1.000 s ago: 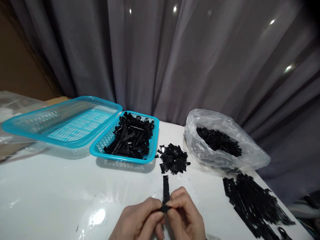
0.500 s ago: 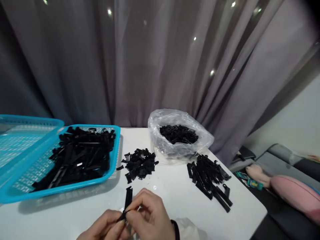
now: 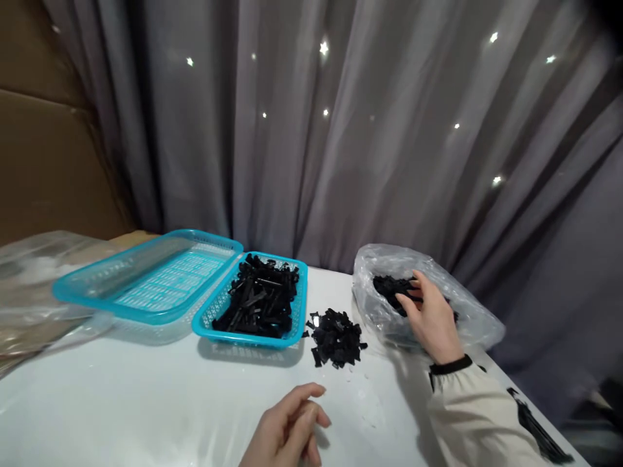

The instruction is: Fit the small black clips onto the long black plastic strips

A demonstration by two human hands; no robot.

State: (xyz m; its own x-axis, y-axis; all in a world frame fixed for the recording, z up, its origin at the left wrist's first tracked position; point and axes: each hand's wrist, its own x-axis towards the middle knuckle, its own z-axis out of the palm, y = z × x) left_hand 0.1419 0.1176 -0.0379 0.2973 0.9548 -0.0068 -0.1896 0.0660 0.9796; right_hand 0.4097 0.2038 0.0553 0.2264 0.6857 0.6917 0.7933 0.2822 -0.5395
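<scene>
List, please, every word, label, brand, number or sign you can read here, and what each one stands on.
None can be read: no lettering shows on the left blue basket, the right blue basket, the plastic bag or the curtain, whose bright star shapes are not writing. Any marks on the black parts would be too small to read.

On a table (image 3: 146,395), a heap of small pieces (image 3: 337,340) marks the clock's center, with a basket of parts (image 3: 243,338) at 10 o'clock and a second basket (image 3: 163,318) just beyond it toward 9. A bag (image 3: 367,311) holding more pieces sits at 2 o'clock, the right hand (image 3: 431,314) at its mouth; long strips (image 3: 540,431) lie toward 4, right of the sleeve (image 3: 477,415). The left hand (image 3: 292,428) is before the heap at 7. A curtain (image 3: 389,175) hangs behind at 12, cardboard (image 3: 53,162) stands at 10, and plastic sheeting (image 3: 43,272) lies at 9, left of both baskets.
</scene>
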